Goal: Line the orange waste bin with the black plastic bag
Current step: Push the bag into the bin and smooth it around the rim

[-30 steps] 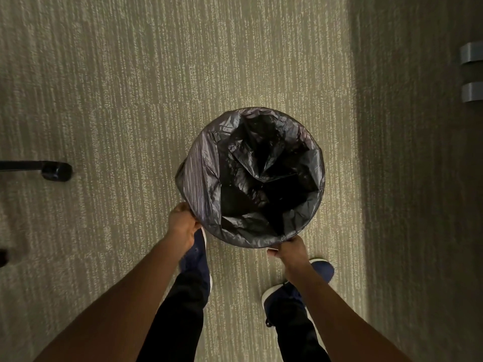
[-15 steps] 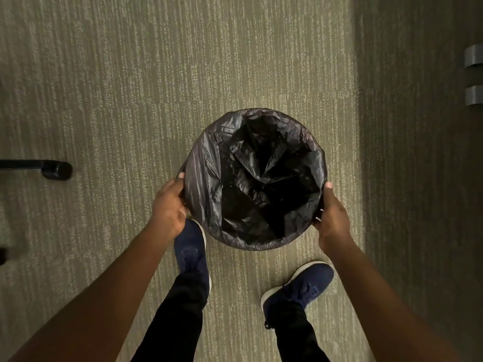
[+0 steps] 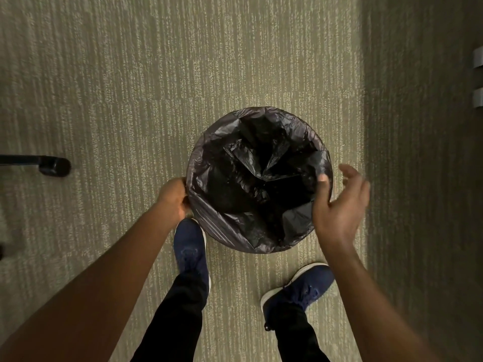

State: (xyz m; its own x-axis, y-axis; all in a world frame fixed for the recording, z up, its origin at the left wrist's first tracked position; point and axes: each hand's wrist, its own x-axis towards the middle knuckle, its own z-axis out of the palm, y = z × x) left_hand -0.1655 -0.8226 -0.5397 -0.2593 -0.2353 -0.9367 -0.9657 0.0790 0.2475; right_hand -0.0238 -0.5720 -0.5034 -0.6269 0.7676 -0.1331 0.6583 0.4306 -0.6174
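Note:
The black plastic bag [image 3: 251, 184] fills the round waste bin on the carpet, its edge folded over the whole rim, so none of the bin's orange surface shows. My left hand [image 3: 173, 197] is pressed against the bag at the bin's left side, fingers curled on the plastic. My right hand [image 3: 339, 205] hovers at the right rim with fingers spread, thumb over the bag's edge, slightly blurred and holding nothing.
Patterned beige carpet [image 3: 156, 87] lies all around the bin. My two blue shoes [image 3: 190, 249] stand just below it. A black chair leg with a caster [image 3: 53, 165] sits at the left. A darker floor strip [image 3: 423, 178] with grey brackets runs along the right.
My right hand has come off the right side of the bin and lifted, fingers opening. My left hand stays on the left side, and the bag sits tighter over the rim.

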